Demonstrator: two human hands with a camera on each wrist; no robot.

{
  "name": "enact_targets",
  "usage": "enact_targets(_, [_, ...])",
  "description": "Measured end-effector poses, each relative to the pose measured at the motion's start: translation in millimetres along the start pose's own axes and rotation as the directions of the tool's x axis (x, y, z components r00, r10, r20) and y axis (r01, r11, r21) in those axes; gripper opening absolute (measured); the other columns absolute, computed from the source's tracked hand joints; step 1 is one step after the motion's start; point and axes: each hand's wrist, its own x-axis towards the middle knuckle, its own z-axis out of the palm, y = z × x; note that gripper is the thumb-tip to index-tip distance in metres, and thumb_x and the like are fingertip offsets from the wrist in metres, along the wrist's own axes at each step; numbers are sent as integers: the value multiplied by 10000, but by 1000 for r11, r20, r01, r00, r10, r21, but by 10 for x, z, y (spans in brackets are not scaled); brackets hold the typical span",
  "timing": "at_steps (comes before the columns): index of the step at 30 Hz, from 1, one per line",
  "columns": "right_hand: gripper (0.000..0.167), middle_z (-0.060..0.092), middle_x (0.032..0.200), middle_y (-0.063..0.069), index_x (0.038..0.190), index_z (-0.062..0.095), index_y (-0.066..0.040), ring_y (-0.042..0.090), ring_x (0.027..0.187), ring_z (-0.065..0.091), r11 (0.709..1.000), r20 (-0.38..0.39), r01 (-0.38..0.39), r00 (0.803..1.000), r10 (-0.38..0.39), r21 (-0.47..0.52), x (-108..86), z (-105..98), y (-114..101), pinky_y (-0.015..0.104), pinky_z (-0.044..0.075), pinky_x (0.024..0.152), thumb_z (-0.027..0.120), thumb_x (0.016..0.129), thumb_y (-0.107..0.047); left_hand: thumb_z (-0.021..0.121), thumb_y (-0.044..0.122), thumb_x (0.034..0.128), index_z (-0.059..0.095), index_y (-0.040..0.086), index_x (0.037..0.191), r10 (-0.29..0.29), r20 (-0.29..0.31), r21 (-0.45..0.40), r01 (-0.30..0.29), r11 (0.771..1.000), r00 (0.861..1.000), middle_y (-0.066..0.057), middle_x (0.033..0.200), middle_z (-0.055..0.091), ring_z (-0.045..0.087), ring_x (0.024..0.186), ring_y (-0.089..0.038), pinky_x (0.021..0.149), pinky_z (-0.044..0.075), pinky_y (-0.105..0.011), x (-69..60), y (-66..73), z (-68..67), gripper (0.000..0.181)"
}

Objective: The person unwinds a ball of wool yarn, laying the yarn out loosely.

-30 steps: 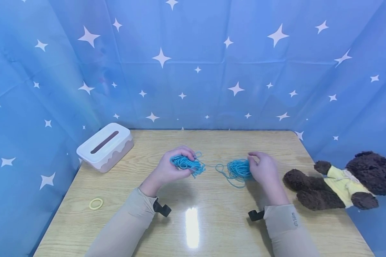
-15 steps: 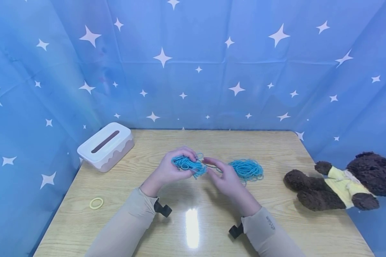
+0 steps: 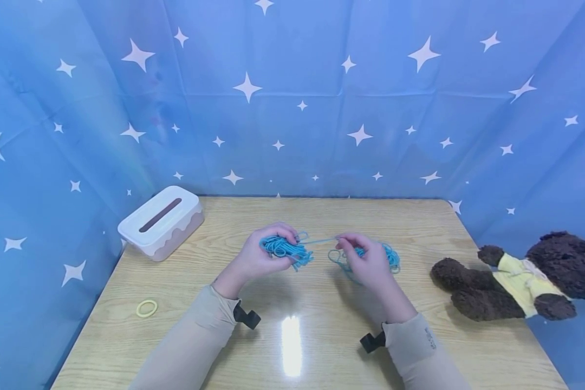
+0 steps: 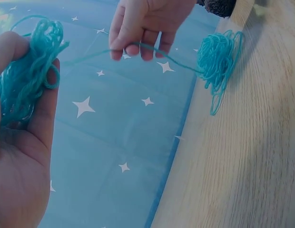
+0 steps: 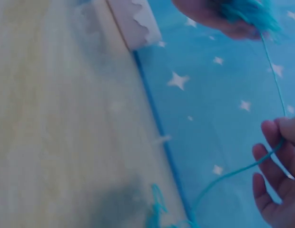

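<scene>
- Left hand point(image 3: 260, 257) is up off the counter point(image 3: 214, 346), fingers + thumb curled round a bundle of blue yarn point(image 3: 284, 248); I see loops poking out past the grip, approx. mid-view.
- Right hand point(image 3: 372, 265), also off the counter, has thumb + index closed in a pinch on 1 yarn strand point(image 3: 318, 240); L wrist cam gives me the other fingers hanging loosely apart, w/ nothing else held.
- Strand runs straight btwn the 2 hands; past the pinch it slackens + goes down to the yarn pile point(image 3: 394, 259).
- Yarn pile lies on the counter, loosely heaped; from the head cam, R hand hides part of it. L wrist cam shows me its loops best, 1 of them trailing off the heap.
- Far L corner: slotted box point(image 3: 175, 230), white top w/ wavy edge, pinkish sides.
- Nearer me on the L: yellow ring point(image 3: 147, 301), flat on the counter, well apart from the yarn.
- Far R: dark brown plush toy point(image 3: 487, 303) in a yellow top, lying across the counter edge, head out past it.
- Behind it all: blue curtain point(image 3: 292, 143) w/ white 4-pt stars.
</scene>
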Motion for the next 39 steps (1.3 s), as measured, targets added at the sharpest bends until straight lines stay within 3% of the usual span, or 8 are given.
enact_targets(4, [300, 832, 1081, 94, 1244, 785, -111, -85, 983, 664, 997, -63, -70, 996, 68, -15, 31, -211, 59, 166, 527, 741, 616, 1136, -333, 793, -94, 799, 744, 59, 1055, -12, 0, -11, 12, 1000, 1000, -190, 1263, 715, 685, 1200, -188, 944, 635, -277, 0, 8, -2, 302])
enact_targets(7, [353, 825, 1118, 100, 1283, 768, -108, -114, 985, 633, 993, -107, -107, 989, 101, -56, 53, -343, 116, 141, 528, 767, 584, 1146, -375, 797, -89, 805, 746, 57, 1058, -13, -2, -11, 13, 1000, 1000, -192, 1267, 713, 680, 1203, -191, 945, 632, -276, -1, 8, -3, 297])
enact_targets(16, [328, 844, 1128, 125, 1288, 780, -84, 331, 1101, 760, 945, -246, -186, 962, 119, -268, 102, -594, 383, 132, 469, 803, 587, 1140, -304, 798, -84, 793, 747, 66, 1049, -28, -28, -5, 28, 1000, 999, -176, 1262, 724, 677, 1227, -200, 979, 626, -282, -10, 11, -33, 301])
enact_targets(22, [374, 810, 1200, 189, 1330, 754, -81, 376, 1116, 728, 889, -225, -318, 941, 253, -329, 76, -747, 478, 505, 575, 855, 551, 1150, -339, 810, -68, 795, 750, 70, 1054, -10, -36, 15, 11, 1000, 999, -175, 1255, 727, 686, 1217, -199, 983, 629, -290, -4, 11, -59, 299])
enact_targets(29, [398, 715, 1426, 243, 1388, 726, -94, 410, 1075, 713, 766, -115, -462, 879, 463, -447, 64, -839, 655, 451, 524, 704, 530, 1144, -340, 811, -77, 801, 747, 69, 1066, -11, -30, 28, 12, 1000, 999, -164, 1251, 724, 692, 1192, -190, 983, 634, -284, 4, 2, -67, 310])
enact_targets(32, [399, 695, 1454, 248, 1397, 722, -100, 432, 1123, 692, 741, -82, -479, 860, 504, -471, 69, -849, 685, 462, 512, 721, 529, 1142, -339, 811, -77, 802, 747, 60, 1068, -14, -30, 19, 15, 1000, 999, -167, 1252, 721, 692, 1191, -185, 987, 634, -283, 4, -8, -65, 306])
enact_targets(36, [393, 703, 1440, 261, 1387, 730, -92, 423, 1098, 688, 750, -50, -446, 872, 486, -489, 83, -803, 647, 432, 501, 706, 540, 1135, -327, 816, -76, 798, 748, 65, 1066, -18, -26, 23, 19, 1000, 999, -161, 1246, 724, 694, 1184, -183, 979, 638, -281, 6, -7, -63, 310])
enact_targets(39, [389, 719, 1409, 275, 1381, 736, -70, 410, 1028, 706, 767, -37, -382, 904, 426, -516, 89, -710, 596, 441, 519, 695, 545, 1127, -296, 817, -86, 789, 749, 64, 1064, -21, -22, 19, 21, 1000, 1000, -165, 1239, 725, 691, 1177, -185, 983, 635, -281, 10, -7, -62, 320])
